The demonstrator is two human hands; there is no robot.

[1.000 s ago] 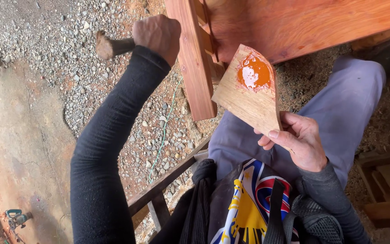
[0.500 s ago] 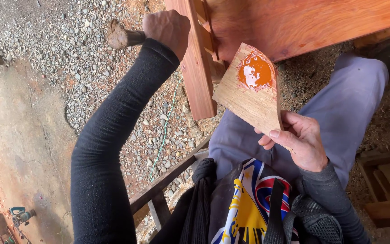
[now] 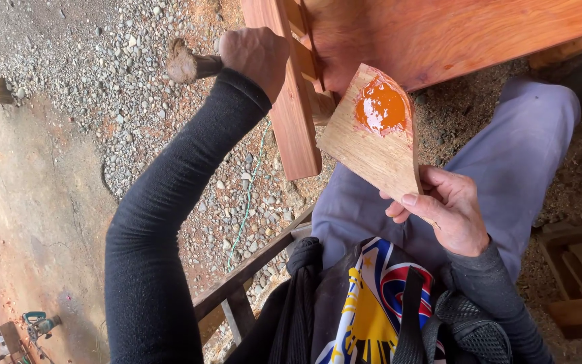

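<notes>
One left hand (image 3: 257, 55) clenched around one brush handle (image 3: 190, 65), its worn end sticking out left of the fist, over gravel (image 3: 102, 81). Just right of that hand: one reddish wooden leg (image 3: 291, 114). One right hand (image 3: 449, 212) grips one wood scrap (image 3: 372, 152) carrying one orange paste blob (image 3: 380, 108), above the fingers.

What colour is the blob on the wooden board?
Glossy orange blob on the pale wooden board, clearest in the head view.
</notes>
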